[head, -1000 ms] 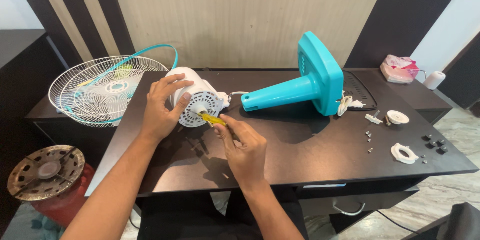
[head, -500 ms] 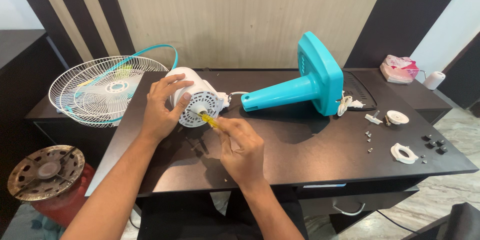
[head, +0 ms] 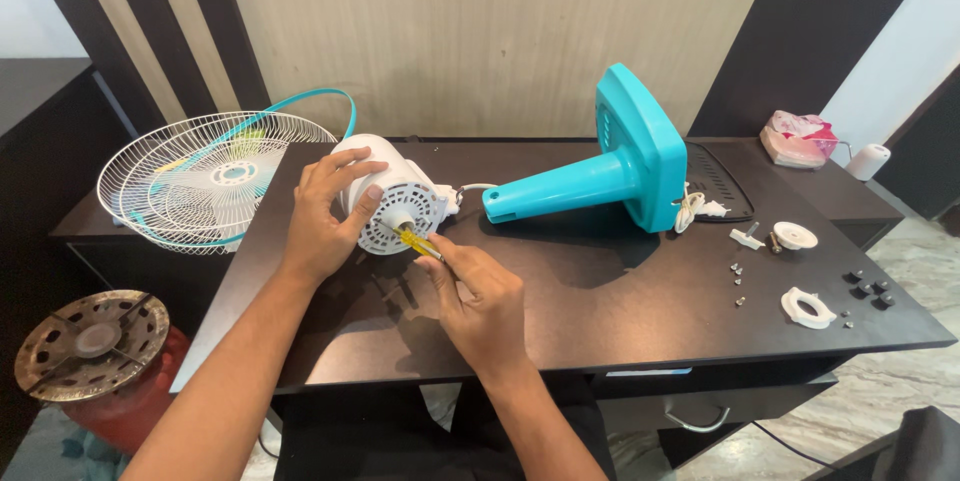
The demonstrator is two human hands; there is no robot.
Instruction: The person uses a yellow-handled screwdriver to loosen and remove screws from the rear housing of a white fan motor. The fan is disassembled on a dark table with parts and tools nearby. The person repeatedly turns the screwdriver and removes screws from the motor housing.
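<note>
The left hand point(head: 325, 216) is wrapped around the white fan motor point(head: 388, 191), fingers curled over its top and thumb pressed against the vented front face, so it is clamped on the housing. The motor lies on its side on the dark worktop point(head: 600, 311), toward ten o'clock from the worktop's middle. The right hand point(head: 480, 296) is closed on a yellow-handled screwdriver point(head: 415, 241), pinching it between thumb and fingers; the tool points toward ten o'clock and its tip meets the motor's front face near the hub. A white cable runs from the motor toward three o'clock, to the teal fan stand point(head: 610, 166), which lies tipped over with its square base standing on edge. At nine o'clock from the motor, a white wire fan guard point(head: 200, 181) with a teal rim hangs over the worktop's edge. Toward four o'clock from the stand lie two white plastic rings point(head: 805, 306) and a scatter of small screws point(head: 738, 286) and dark caps point(head: 865, 289). A round metal burner point(head: 95, 341) sits on the floor at seven o'clock.
</note>
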